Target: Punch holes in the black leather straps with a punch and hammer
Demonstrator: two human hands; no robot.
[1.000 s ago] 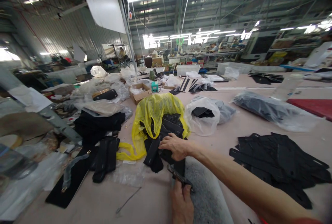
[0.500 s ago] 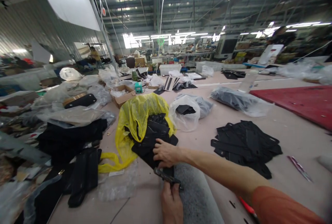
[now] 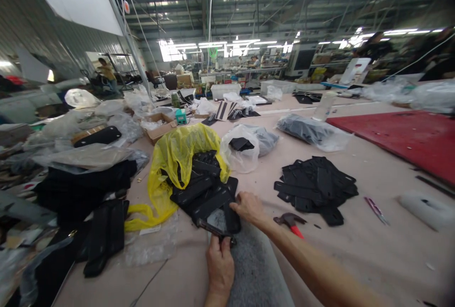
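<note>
My left hand (image 3: 221,262) comes up from the bottom centre, thumb and fingers closed on the near edge of a black strap (image 3: 213,228) with a small dark fitting at its end. My right hand (image 3: 250,206) reaches in from the right, its fingers pinched at the right side of the same black work, where a bent band frames a patch of grey. Exactly what lies under the right fingertips is hidden. Just beyond both hands, flat black pieces (image 3: 194,191) spill from a yellow plastic bag (image 3: 165,153). Under the work lies a grey felt-like block (image 3: 254,266).
Right of my arm lie a red-handled hammer (image 3: 291,221), a heap of black pieces (image 3: 316,186) and pink-handled scissors (image 3: 377,211). Clear bags (image 3: 241,148) of black parts stand behind. A red board (image 3: 398,141) is at right; black straps (image 3: 104,236) lie at left.
My right hand has moved right, off the black pieces to the side of the bent band, uncovering the grey patch. The view has shifted right, bringing the hammer head into sight.
</note>
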